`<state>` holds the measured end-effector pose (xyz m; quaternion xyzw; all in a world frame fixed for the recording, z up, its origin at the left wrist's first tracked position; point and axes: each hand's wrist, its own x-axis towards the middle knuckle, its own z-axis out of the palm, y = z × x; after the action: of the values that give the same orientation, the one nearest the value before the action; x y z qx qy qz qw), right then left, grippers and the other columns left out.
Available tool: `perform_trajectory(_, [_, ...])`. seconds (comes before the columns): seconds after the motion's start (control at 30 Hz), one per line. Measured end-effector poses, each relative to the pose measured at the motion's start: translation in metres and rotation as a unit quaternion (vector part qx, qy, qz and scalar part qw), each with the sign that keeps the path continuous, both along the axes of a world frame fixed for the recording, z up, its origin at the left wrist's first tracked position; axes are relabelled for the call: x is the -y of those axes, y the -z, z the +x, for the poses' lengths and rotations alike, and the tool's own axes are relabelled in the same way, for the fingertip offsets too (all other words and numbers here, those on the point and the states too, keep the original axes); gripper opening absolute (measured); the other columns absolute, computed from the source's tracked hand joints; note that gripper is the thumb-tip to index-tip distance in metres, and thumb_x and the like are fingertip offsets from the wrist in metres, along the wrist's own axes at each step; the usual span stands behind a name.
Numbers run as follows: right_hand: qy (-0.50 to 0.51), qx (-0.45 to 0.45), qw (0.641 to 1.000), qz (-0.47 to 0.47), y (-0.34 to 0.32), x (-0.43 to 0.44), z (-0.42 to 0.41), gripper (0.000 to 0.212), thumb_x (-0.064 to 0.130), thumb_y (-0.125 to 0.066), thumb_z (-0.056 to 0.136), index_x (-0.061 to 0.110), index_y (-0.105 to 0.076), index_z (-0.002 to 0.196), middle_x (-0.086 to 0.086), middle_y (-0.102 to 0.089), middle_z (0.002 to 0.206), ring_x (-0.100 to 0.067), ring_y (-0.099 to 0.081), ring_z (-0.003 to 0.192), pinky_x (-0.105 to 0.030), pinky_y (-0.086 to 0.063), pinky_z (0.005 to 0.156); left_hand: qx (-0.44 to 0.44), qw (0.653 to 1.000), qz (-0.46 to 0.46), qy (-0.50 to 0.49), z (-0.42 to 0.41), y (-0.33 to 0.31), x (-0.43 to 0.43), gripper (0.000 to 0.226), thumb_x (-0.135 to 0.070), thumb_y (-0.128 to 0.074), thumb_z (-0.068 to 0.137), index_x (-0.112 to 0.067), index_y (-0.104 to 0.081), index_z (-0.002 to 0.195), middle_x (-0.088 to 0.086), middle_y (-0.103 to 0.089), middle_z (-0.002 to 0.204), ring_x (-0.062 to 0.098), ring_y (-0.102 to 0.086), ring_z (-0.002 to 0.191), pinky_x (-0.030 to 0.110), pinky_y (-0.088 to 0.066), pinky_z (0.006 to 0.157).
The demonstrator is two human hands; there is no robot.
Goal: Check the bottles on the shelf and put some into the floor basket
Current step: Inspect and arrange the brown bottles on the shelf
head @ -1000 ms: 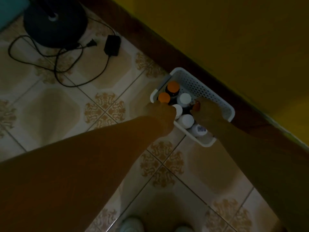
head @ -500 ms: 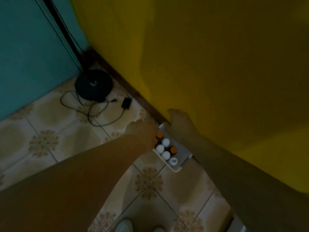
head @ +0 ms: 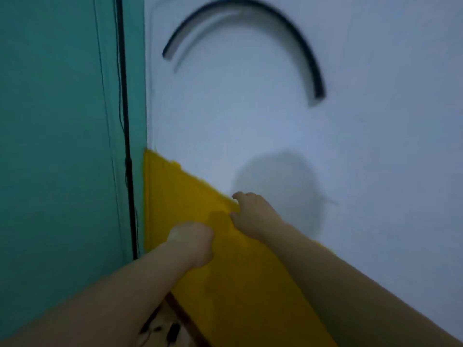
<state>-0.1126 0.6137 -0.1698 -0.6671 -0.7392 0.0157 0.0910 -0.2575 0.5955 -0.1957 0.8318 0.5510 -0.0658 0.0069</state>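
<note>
The left hand (head: 193, 242) is curled into a fist in front of the yellow painted lower wall (head: 233, 284), with nothing seen in it; the right hand (head: 251, 212) is raised just beside it, fingers loosely bent and empty, at the edge of the pale grey upper wall (head: 275, 126). A blurred black curved strip (head: 253, 20) arcs above; where the bottles and floor basket are cannot be told from this view.

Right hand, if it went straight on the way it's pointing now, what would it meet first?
Most likely the wall, where its yellow paint meets the white. The right hand points up at it; nothing else shows between, though depth is unclear.
</note>
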Motion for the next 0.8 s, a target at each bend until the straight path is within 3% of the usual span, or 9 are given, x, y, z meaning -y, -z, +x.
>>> perform_trajectory(0.23, [0.103, 0.022, 0.994, 0.026, -0.124, 0.102, 0.04, 0.042, 0.024, -0.046, 0.095, 0.008, -0.044, 0.134, -0.015, -0.052, 0.129, -0.03, -0.05, 0.116, -0.04, -0.047, 0.095, 0.046, 0.989, 0.086, 0.107, 0.04, -0.113, 0.065, 0.021, -0.034, -0.047, 0.091, -0.015, -0.052, 0.1, 0.005, -0.057, 0.108, 0.021, -0.054, 0.094, 0.031, -0.043, 0.072])
perform_trajectory(0.43, [0.238, 0.027, 0.968, 0.079, -0.176, 0.227, 0.083, 0.042, 0.026, -0.047, 0.094, 0.008, -0.045, 0.133, -0.014, -0.053, 0.125, -0.03, -0.054, 0.112, -0.04, -0.049, 0.092, 0.096, 0.955, 0.104, 0.259, 0.103, -0.158, 0.142, 0.038, -0.042, -0.052, 0.09, -0.019, -0.055, 0.12, 0.002, -0.058, 0.119, 0.019, -0.055, 0.107, 0.031, -0.046, 0.085])
perform_trajectory(0.7, [0.448, 0.048, 0.888, 0.094, -0.22, 0.434, 0.136, 0.036, 0.019, -0.048, 0.093, 0.005, -0.053, 0.126, -0.013, -0.055, 0.123, -0.028, -0.057, 0.106, -0.032, -0.049, 0.083, 0.148, 0.883, 0.064, 0.442, 0.196, -0.211, 0.306, 0.047, -0.05, -0.053, 0.088, -0.018, -0.055, 0.123, 0.002, -0.056, 0.124, 0.019, -0.055, 0.109, 0.032, -0.048, 0.09])
perform_trajectory(0.8, [0.517, 0.043, 0.847, 0.117, -0.235, 0.526, 0.152, 0.036, 0.02, -0.049, 0.093, 0.006, -0.053, 0.126, -0.012, -0.054, 0.125, -0.028, -0.056, 0.11, -0.032, -0.047, 0.087, 0.18, 0.839, 0.048, 0.511, 0.226, -0.23, 0.382, 0.042, -0.048, -0.054, 0.088, -0.017, -0.058, 0.116, 0.003, -0.059, 0.117, 0.018, -0.057, 0.1, 0.031, -0.049, 0.085])
